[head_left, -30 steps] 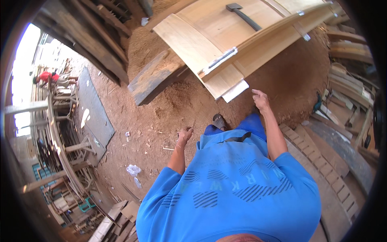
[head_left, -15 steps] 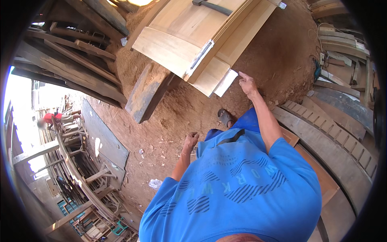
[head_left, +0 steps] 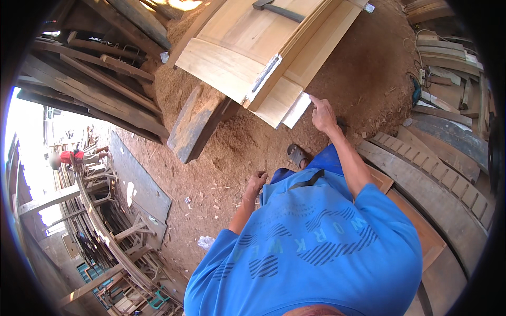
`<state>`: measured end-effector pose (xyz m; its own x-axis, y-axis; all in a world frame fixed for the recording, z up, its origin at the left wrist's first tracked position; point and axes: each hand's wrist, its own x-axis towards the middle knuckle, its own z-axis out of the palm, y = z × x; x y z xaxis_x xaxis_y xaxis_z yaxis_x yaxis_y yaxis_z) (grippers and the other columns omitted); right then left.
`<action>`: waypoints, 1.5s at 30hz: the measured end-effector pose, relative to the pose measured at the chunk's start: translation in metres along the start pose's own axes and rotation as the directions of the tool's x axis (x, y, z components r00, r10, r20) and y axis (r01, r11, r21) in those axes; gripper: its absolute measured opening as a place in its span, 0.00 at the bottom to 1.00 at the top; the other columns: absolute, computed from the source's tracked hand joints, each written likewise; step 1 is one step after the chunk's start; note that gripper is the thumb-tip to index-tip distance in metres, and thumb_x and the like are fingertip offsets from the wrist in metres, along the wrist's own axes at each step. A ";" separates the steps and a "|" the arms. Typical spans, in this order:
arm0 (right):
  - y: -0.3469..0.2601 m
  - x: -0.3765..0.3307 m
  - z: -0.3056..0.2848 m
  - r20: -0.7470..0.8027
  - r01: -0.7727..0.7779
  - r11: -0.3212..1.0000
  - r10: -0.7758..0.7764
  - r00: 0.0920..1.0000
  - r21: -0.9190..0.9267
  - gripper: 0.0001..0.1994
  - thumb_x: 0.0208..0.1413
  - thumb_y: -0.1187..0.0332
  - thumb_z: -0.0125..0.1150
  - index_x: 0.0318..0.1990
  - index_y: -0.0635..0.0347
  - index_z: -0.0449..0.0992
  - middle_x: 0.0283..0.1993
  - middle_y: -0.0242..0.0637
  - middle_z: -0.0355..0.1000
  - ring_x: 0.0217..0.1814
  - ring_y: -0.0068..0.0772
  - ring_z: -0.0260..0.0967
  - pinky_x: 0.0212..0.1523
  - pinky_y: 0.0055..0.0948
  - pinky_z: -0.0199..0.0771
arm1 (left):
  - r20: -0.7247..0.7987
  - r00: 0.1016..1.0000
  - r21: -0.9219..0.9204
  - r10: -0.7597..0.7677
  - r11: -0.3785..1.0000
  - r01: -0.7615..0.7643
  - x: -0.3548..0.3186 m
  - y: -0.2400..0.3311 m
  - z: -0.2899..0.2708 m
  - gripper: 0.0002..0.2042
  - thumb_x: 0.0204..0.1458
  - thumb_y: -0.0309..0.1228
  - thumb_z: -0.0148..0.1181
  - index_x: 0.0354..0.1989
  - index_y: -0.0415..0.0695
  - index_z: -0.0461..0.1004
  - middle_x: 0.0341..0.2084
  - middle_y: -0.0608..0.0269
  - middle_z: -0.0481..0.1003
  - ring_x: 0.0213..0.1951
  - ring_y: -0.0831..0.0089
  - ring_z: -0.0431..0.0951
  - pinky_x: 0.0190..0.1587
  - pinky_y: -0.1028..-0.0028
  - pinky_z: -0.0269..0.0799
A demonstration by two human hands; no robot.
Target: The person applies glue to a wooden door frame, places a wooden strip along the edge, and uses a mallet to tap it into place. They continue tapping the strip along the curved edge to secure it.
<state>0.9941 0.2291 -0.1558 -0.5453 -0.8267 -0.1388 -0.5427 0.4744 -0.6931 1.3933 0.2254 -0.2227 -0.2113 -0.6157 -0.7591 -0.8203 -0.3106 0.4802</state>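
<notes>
From the head camera I look down over my own blue shirt (head_left: 316, 247) onto a sawdust floor (head_left: 247, 152), and I take the pale wooden door panel (head_left: 247, 58) lying flat above me as my landmark. My right hand (head_left: 322, 113) is stretched out to that panel's near corner, the forefinger straight and pointing, the other fingers loosely curled, with nothing in its grip; the fingertip is just beside a small pale offcut board (head_left: 296, 109) that juts from under the panel's corner, though I cannot tell whether it actually touches it. My left hand (head_left: 256, 183) hangs well below the panel, close to my body, fingers curled in toward the palm; I cannot tell whether anything is inside it. A metal clamp bar (head_left: 262, 79) runs along the panel near its lower edge, and a dark tool with a handle (head_left: 276, 9) rests on the panel's far part. Under the panel's left corner a thick weathered beam (head_left: 192, 124) lies aslant in the sawdust. Between the panel and my shirt a sandalled foot (head_left: 296, 155) shows on the floor. To the right of the panel, curved wooden pieces with notched edges (head_left: 421, 174) lie stacked. Far to the left of the panel, beyond stacked timber frames (head_left: 105, 231), a person in a red top (head_left: 71, 157) is visible.
</notes>
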 end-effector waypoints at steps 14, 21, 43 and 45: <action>-0.018 0.021 -0.005 0.081 -0.087 0.994 0.092 0.992 -0.068 0.24 0.50 0.75 0.48 0.57 0.50 0.71 0.52 0.57 0.68 0.54 0.56 0.67 0.55 0.44 0.68 | -0.032 0.999 0.007 0.013 1.000 -0.012 -0.013 0.009 -0.007 0.21 0.53 0.39 0.57 0.49 0.34 0.74 0.41 0.47 0.78 0.45 0.60 0.78 0.47 0.67 0.72; -0.017 0.015 0.010 0.282 0.077 0.993 -0.049 0.958 -0.089 0.24 0.48 0.76 0.49 0.56 0.52 0.72 0.48 0.58 0.70 0.51 0.55 0.68 0.53 0.43 0.69 | -0.027 1.000 -0.014 0.004 1.000 -0.005 0.000 -0.002 -0.006 0.22 0.53 0.39 0.57 0.50 0.34 0.73 0.42 0.47 0.78 0.46 0.60 0.77 0.48 0.67 0.72; -0.056 -0.004 0.008 0.184 0.241 0.838 -0.171 0.968 -0.490 0.17 0.53 0.67 0.52 0.51 0.48 0.75 0.42 0.46 0.64 0.47 0.49 0.65 0.42 0.43 0.70 | -0.017 0.999 0.020 -0.037 0.999 0.038 -0.011 0.002 -0.014 0.23 0.53 0.41 0.53 0.52 0.36 0.73 0.46 0.43 0.76 0.51 0.55 0.75 0.54 0.64 0.68; -0.049 0.011 -0.002 0.102 0.163 0.854 -0.130 0.986 -0.493 0.16 0.55 0.67 0.51 0.50 0.48 0.76 0.42 0.46 0.64 0.47 0.49 0.65 0.42 0.44 0.70 | -0.013 1.000 0.007 -0.021 1.000 0.021 -0.010 -0.001 -0.014 0.23 0.53 0.41 0.53 0.52 0.37 0.73 0.46 0.43 0.76 0.52 0.55 0.75 0.55 0.64 0.68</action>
<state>1.0134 0.1971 -0.1223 -0.4023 -0.9077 -0.1192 -0.8679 0.4195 -0.2659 1.4039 0.2221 -0.2097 -0.1868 -0.6185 -0.7633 -0.8284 -0.3186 0.4608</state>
